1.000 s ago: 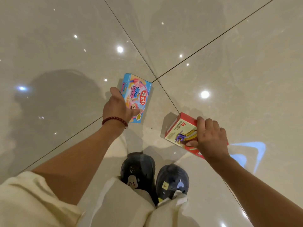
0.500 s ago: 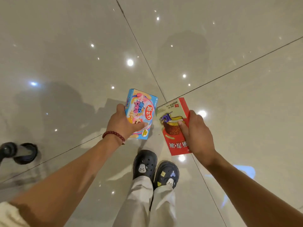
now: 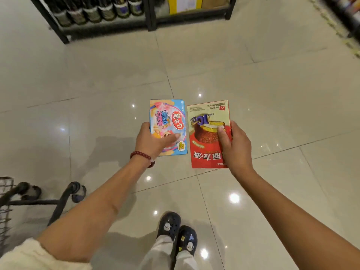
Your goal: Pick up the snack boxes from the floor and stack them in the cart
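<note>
The blue-and-pink cardboard snack box [image 3: 169, 125] and the red cardboard pie box [image 3: 208, 133] have been lifted off the glossy tiled floor [image 3: 272, 94] and levelled side by side. A black wire cart [image 3: 29, 199] and far black shelving [image 3: 148, 18] have been brought into view.

A shop aisle: black metal shelving [image 3: 148, 22] stocked with rows of dark bottles [image 3: 93, 12], glossy beige floor tiles [image 3: 272, 84], black wire shopping cart [image 3: 11, 201] at the left edge.
</note>
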Motion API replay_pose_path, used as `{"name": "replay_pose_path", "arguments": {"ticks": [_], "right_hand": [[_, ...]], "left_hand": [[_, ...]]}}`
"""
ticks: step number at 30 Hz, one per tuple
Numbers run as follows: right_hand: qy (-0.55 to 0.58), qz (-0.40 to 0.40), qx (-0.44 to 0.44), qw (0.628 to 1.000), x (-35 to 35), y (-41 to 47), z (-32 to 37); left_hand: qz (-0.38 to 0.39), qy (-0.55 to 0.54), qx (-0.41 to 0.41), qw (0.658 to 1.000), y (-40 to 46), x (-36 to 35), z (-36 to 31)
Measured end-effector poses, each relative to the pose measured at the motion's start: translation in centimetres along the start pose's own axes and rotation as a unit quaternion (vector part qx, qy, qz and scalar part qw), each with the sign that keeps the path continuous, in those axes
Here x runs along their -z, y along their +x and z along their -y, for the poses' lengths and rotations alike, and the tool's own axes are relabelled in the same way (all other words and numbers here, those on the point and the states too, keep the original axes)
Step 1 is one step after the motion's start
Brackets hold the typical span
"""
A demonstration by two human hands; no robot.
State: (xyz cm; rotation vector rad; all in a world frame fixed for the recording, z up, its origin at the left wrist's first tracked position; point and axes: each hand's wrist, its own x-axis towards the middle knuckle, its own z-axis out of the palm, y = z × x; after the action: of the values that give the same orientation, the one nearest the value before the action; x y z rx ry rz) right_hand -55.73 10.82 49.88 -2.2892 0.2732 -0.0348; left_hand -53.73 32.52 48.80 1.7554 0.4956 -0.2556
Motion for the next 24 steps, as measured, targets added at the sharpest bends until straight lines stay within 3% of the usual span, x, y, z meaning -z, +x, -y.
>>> {"name": "replay_pose_path", "arguments": {"ticks": [6,12,24], "right_hand": [[0.039,0.003,0.076,0.996,5.9,1.1,10.4],[0.086,0.025,0.149,0.985,8.1,0.4,19.5],[0.135,0.182,0.288,0.930,-0.8,-2.4,38.9]], "left_hand": [[-0.039,-0.061,-0.065,0.995,-5.3,6.7,-9.8],[-0.105,-0.113,-0.101,0.983,-10.7,14.1,-14.9],[-0.297,-0.176,-0.108,0.932,-17.5,31.8,-14.6]]}}
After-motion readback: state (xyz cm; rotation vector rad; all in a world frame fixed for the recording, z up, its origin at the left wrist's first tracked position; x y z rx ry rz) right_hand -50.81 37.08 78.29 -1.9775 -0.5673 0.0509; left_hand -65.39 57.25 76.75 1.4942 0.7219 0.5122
